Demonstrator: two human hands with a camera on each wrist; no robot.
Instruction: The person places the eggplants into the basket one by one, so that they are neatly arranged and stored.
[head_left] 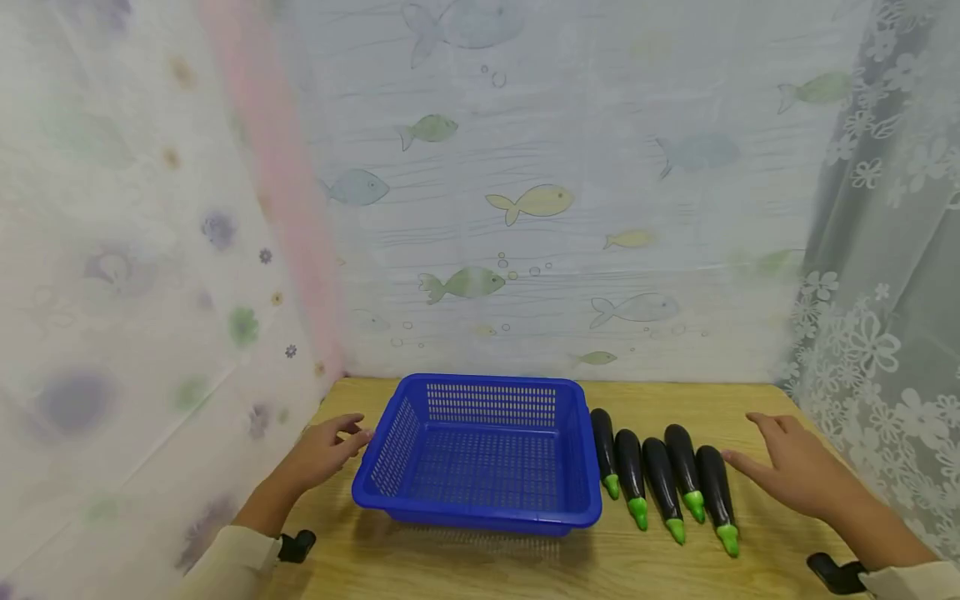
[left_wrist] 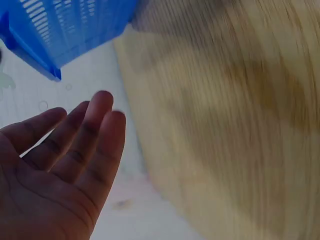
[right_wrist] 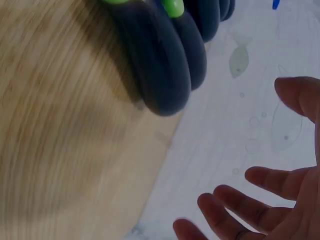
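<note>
A blue plastic basket (head_left: pixel 480 512) with slotted walls stands on the wooden table, nothing inside it. Just off its left side is my left hand (head_left: pixel 327 452), fingers loosely extended and holding nothing; the left wrist view shows the palm (left_wrist: pixel 45 195) below the basket's edge (left_wrist: pixel 35 55). Several dark eggplants (head_left: pixel 660 479) with green stems lie in a row right of the basket. My right hand (head_left: pixel 798 467) hovers beside the rightmost eggplant (head_left: pixel 716 492), its fingers spread and empty. In the right wrist view, a gap separates those fingers from the eggplants (right_wrist: pixel 160 65).
The wooden table (head_left: pixel 450 575) meets a fish-patterned curtain (head_left: pixel 540 333) at the back. A flowered sheet (head_left: pixel 150 333) hangs along the left side, and a lace curtain (head_left: pixel 885 358) along the right. Dark straps (head_left: pixel 297 546) sit at both wrists.
</note>
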